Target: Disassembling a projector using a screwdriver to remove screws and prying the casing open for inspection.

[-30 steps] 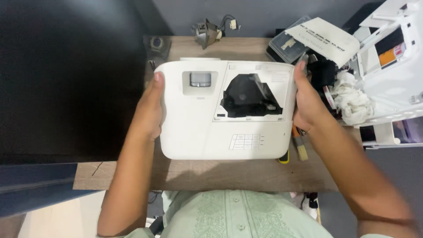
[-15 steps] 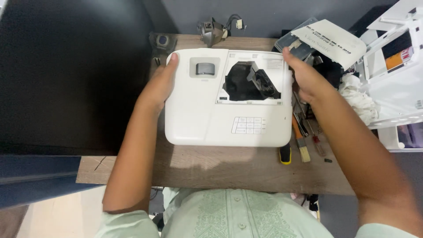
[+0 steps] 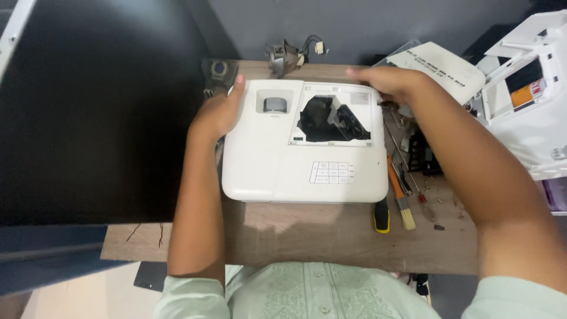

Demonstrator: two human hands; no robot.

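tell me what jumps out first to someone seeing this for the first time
A white projector lies mid-table with a jagged opening in its top showing dark parts inside. The left hand grips its left edge and the right hand rests on its far right corner. Right of it, on the wooden table, lie a yellow-handled screwdriver and a small brush.
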